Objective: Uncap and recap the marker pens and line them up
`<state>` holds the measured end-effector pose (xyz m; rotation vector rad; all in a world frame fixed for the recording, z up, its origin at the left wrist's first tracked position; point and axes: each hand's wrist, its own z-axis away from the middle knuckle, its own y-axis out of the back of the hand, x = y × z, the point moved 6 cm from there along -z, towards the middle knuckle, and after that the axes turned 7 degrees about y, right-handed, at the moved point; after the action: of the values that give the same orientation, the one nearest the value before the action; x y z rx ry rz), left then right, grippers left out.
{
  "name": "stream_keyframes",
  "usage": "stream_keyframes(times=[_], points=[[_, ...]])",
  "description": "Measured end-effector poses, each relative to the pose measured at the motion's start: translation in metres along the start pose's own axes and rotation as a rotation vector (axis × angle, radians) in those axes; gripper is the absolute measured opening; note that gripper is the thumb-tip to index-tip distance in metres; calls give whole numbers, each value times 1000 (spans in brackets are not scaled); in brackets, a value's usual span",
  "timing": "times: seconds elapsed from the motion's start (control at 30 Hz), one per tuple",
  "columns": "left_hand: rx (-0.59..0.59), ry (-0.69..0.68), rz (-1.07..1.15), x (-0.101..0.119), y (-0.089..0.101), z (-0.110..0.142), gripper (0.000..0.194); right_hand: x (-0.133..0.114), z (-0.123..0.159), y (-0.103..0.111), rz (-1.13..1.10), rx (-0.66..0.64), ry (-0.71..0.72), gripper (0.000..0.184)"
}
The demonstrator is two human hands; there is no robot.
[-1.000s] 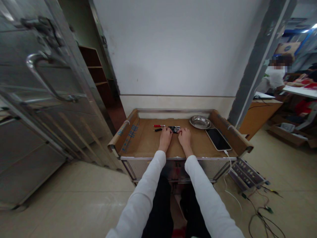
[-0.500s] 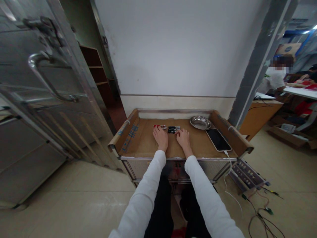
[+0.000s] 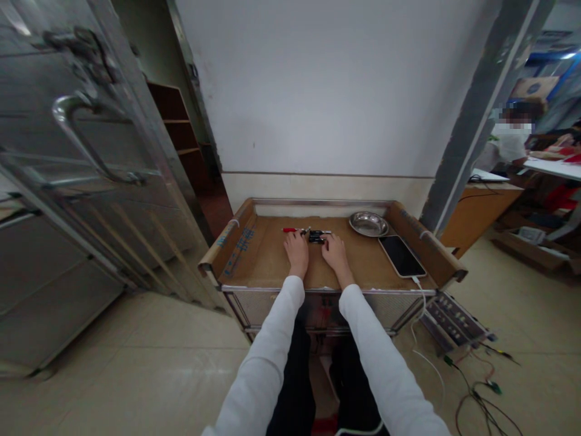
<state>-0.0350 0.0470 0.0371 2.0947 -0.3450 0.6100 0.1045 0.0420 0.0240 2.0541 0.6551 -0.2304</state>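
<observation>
On the brown cardboard-covered top of a cart [image 3: 267,260], several short black pieces with silver ends [image 3: 316,237] lie side by side in a small group. My left hand [image 3: 297,251] is just left of them, its fingers drawn together over a small dark and silver piece that they largely cover. A thin red piece [image 3: 288,230] sticks out beyond these fingertips, pointing left. At the group's right end, my right hand [image 3: 334,251] has its fingers bent and its thumb close to the black pieces. What its fingertips pinch, if anything, is too small to make out.
A round steel dish [image 3: 368,224] sits at the back right of the cart, with a phone [image 3: 402,255] on a white cable before it. Raised cardboard sides edge the top. An electrical box [image 3: 458,324] and loose wires lie on the floor to the right. A person [image 3: 512,142] is farther back.
My left hand has shifted slightly right toward the black pieces, uncovering more of the red piece. My right hand has barely moved.
</observation>
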Motion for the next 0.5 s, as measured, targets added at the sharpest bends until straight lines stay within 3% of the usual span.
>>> stream_keyframes(times=[0.1, 0.2, 0.33, 0.5], points=[[-101, -226, 155, 17, -2, 2, 23, 4, -1, 5, -28, 131, -19, 47], [-175, -378, 299, 29, -2, 8, 22, 6, -2, 5, -33, 146, -18, 43], [-174, -377, 408, 30, 1, 8, 26, 8, -2, 2, 3, 100, -21, 26], [-143, -347, 435, 27, 4, 6, 19, 6, -1, -2, -16, 40, 20, 21]])
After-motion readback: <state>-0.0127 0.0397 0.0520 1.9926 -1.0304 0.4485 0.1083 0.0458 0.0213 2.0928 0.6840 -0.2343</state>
